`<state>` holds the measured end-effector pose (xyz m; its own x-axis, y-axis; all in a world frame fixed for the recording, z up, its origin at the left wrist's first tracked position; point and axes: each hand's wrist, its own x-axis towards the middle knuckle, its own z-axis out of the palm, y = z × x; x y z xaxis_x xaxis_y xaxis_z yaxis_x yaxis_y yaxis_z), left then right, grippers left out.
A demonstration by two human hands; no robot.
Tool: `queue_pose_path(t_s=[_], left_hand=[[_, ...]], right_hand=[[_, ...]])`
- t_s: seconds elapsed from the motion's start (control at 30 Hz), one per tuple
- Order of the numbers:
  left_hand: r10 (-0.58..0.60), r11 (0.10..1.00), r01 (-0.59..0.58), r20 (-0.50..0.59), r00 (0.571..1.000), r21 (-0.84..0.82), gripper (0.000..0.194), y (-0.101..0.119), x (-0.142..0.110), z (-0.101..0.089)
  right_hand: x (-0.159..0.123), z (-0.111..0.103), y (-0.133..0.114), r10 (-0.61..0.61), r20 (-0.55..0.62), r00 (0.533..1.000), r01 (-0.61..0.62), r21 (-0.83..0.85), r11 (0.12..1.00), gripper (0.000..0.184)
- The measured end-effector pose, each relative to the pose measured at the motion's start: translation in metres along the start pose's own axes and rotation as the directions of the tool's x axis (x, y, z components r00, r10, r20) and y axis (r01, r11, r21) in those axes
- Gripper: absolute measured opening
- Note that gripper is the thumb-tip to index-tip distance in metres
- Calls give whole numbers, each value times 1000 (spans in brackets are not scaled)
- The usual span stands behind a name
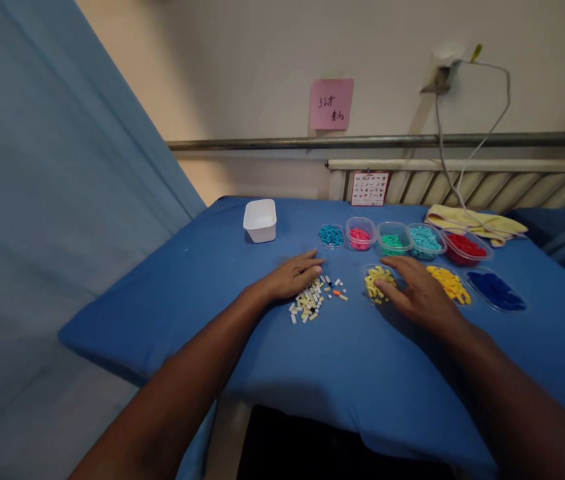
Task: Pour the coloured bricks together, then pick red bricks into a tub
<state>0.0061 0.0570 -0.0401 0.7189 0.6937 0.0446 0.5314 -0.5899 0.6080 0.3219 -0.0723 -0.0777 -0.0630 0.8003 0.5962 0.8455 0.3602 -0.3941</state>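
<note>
A loose pile of small white and pale yellow pieces [307, 305] lies on the blue cloth, with a few dark ones and an orange piece [337, 293] at its right side. My left hand [295, 275] rests over the pile's upper left edge, fingers stretched out to the right and partly covering it. Farther right, my right hand [419, 290] is at a small clear tub of light yellow pieces [375, 283]. Its thumb and fingers are apart over the tub's right side, with nothing seen between them. The hand hides part of that tub.
Behind stand a white box [261, 223] and clear tubs of blue [331, 235], pink [360, 237], green [393, 241], turquoise [425, 240] and red pieces [466, 247]. Orange-yellow [451, 285] and dark blue pieces [496, 291] sit right of my right hand. A yellow cloth [475, 222] lies behind.
</note>
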Motion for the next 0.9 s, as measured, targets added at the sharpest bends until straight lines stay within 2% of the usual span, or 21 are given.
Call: queue_pose_path(t_s=[0.13, 0.27, 0.37, 0.43, 0.5, 0.57, 0.63, 0.7, 0.77, 0.8, 0.83, 0.9], left_hand=[[186, 982, -180, 125, 974, -61, 49, 10, 9, 19], [328, 933, -294, 156, 932, -206, 39, 15, 1, 26], [357, 895, -296, 137, 924, -334, 29, 12, -11, 21], [317, 887, -251, 117, 941, -388, 28, 11, -17, 15], [241, 894, -199, 56, 969, -401, 28, 11, -19, 12], [218, 908, -204, -3, 976, -366, 28, 14, -18, 12], [299, 910, -277, 25, 954, -307, 31, 20, -16, 14], [409, 888, -369, 106, 906, -272, 31, 27, -14, 17], [482, 854, -429, 137, 865, -296, 20, 32, -15, 18], [495, 840, -436, 129, 859, -322, 15, 34, -17, 17], [487, 835, -424, 115, 866, -351, 13, 34, -18, 16], [405, 850, -345, 75, 911, -399, 21, 29, -22, 11]], right_hand=[[-11, 13, -6, 26, 99, 995, -22, -32, 999, 76], [-21, 24, -11, 51, 155, 987, -41, -71, 997, 90], [-25, 29, -13, 70, 124, 990, -58, -100, 993, 91], [-25, 29, -12, 95, 104, 990, -80, -142, 987, 90], [-24, 26, -10, 127, 112, 985, -102, -209, 973, 91], [-22, 24, -6, 159, 129, 979, -120, -269, 956, 90], [-20, 22, -1, 167, 140, 976, -122, -285, 951, 86], [-18, 22, 4, 159, 135, 978, -119, -265, 957, 81], [-16, 25, 7, 148, 127, 981, -116, -228, 967, 79], [-15, 27, 7, 146, 125, 981, -117, -209, 971, 78], [-15, 29, 7, 143, 125, 982, -117, -192, 974, 77], [-13, 35, 4, 134, 128, 983, -112, -169, 979, 77]])
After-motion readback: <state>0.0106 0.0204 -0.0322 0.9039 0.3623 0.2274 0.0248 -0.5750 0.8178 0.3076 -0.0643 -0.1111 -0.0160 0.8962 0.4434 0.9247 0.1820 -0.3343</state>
